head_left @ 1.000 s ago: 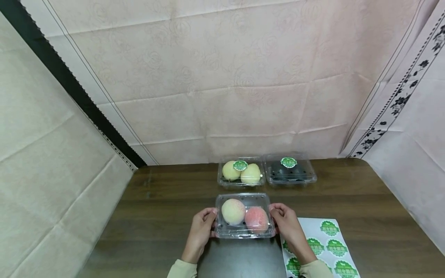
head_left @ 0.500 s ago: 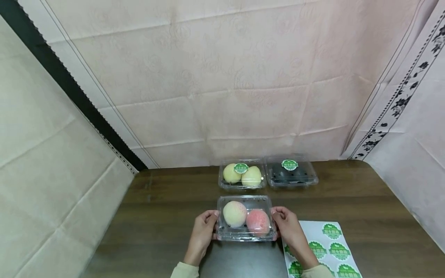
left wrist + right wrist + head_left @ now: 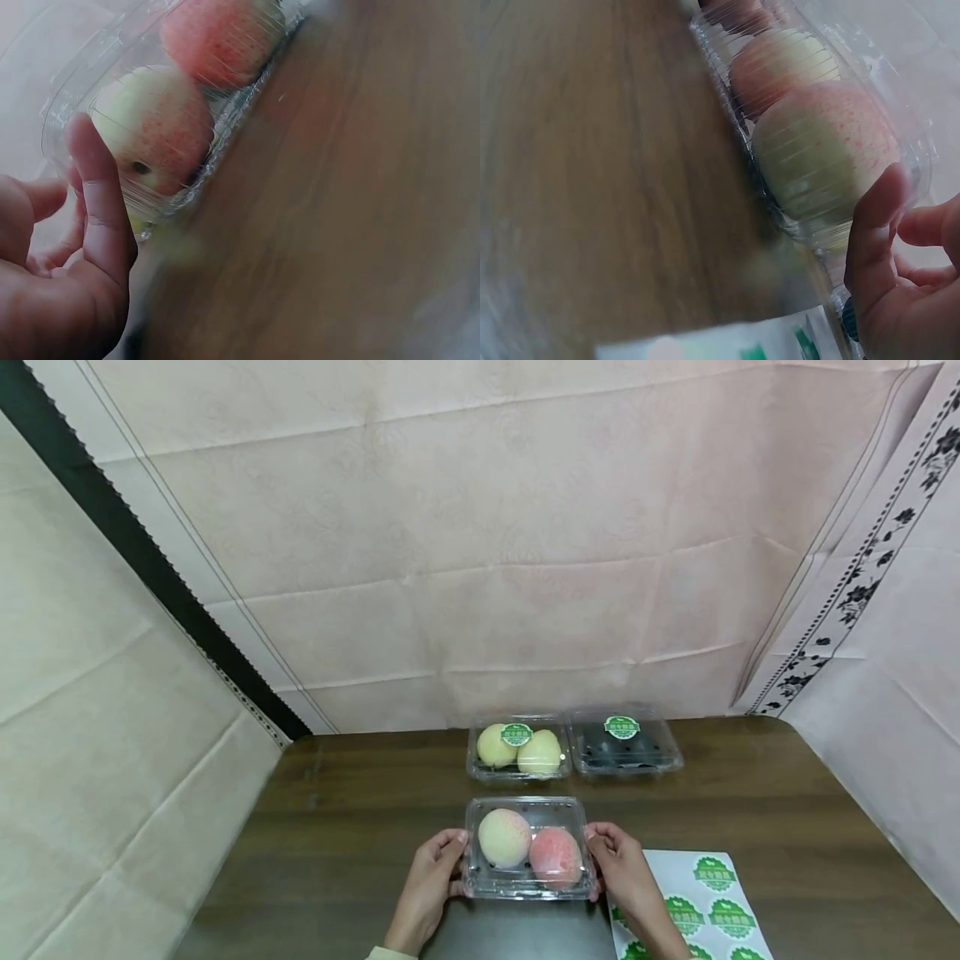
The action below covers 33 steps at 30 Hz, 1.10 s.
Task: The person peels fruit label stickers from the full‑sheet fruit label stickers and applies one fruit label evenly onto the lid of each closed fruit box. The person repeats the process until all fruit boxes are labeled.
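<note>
A clear plastic clamshell box (image 3: 528,892) stands in the middle, lid down. Inside lie a pale peach (image 3: 505,838) on the left and a pinker peach (image 3: 556,857) on the right. My left hand (image 3: 427,885) grips the box's left end between thumb and fingers. At the right end my right hand (image 3: 628,877) holds it the same way. Both wrist views show fingertips against the clear wall. Whether the box touches the surface below is hard to tell.
Behind stand a clear box (image 3: 517,774) with two pale yellow-green fruits and a box (image 3: 622,768) with dark contents, both bearing green labels. A green sticker sheet (image 3: 667,862) lies at right, partly under my right arm. A dark grey mat (image 3: 525,931) lies in front. Cloth walls surround the table.
The head view has tilted slightly up, so everything sits lower in the picture. Both hands keep their hold on the box, which has hardly moved.
</note>
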Each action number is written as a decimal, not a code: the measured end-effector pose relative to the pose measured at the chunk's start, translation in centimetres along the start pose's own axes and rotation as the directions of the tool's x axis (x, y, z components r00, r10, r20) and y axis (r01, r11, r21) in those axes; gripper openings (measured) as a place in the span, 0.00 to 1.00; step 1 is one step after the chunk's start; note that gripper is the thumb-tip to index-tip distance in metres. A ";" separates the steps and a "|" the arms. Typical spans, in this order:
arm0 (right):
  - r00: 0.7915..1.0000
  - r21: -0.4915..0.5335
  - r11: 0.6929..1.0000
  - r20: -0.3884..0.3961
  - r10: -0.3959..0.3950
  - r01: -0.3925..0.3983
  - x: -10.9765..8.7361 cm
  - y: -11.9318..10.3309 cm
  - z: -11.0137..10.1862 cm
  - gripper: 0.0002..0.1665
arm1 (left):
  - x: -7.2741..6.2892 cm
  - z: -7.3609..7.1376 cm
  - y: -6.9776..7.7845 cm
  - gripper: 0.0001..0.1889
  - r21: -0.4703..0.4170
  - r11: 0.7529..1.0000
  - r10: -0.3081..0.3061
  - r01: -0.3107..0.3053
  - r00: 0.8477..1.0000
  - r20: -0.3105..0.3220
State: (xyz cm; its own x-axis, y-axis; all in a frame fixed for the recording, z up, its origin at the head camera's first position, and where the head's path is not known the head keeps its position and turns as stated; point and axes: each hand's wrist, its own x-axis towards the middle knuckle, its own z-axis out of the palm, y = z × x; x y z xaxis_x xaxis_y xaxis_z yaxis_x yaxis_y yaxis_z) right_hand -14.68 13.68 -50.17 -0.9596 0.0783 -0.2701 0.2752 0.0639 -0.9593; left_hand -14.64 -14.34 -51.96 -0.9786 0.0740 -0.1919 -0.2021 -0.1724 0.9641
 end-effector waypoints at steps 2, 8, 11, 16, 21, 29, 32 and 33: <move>1.000 0.005 1.000 0.000 0.000 0.000 0.1 -0.1 -0.2 0.19 | 0.2 0.1 -0.3 0.13 -0.020 1.000 0.015 -0.015 1.000 0.006; 1.000 -0.015 1.000 -0.012 0.012 -0.013 -0.1 0.0 -0.4 0.19 | 0.0 0.3 -1.1 0.16 -0.028 0.999 0.036 -0.036 0.999 -0.018; 1.000 -0.023 1.000 -0.017 0.004 -0.005 -0.3 0.3 -0.3 0.19 | -0.5 0.4 -1.4 0.17 -0.023 0.999 0.035 -0.037 0.998 -0.058; 1.000 -0.026 1.000 -0.009 -0.016 0.016 -0.2 0.2 -0.2 0.20 | -1.0 0.4 -1.4 0.18 -0.006 0.997 0.075 -0.076 0.992 -0.105; 0.999 -0.038 0.998 0.007 -0.051 0.051 -0.3 -0.2 0.7 0.18 | -1.5 -0.2 -1.1 0.19 0.023 0.990 0.138 -0.136 0.979 -0.148; 0.990 -0.277 0.950 0.009 -0.144 0.140 -1.5 -0.2 -1.6 0.12 | -1.7 -0.1 -1.5 0.16 -0.011 0.996 0.084 -0.086 0.986 -0.142; 0.986 -0.498 0.852 0.048 -0.162 0.164 -1.8 -0.2 -4.2 0.11 | -1.9 0.3 -1.8 0.14 -0.017 0.998 0.064 -0.067 0.989 -0.135; 0.984 -0.555 0.814 0.067 -0.164 0.173 -2.0 -0.2 -5.2 0.12 | -2.0 0.4 -1.8 0.13 -0.011 0.998 0.057 -0.059 0.988 -0.140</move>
State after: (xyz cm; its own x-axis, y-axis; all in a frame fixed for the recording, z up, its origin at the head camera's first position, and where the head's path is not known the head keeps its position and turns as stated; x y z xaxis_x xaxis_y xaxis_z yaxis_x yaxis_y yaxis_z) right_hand -12.54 18.67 -48.97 -0.9935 0.0001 -0.1138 0.0896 0.6176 -0.7814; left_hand -12.34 -13.76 -53.25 -0.9842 -0.0744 -0.1606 -0.1444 -0.1871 0.9717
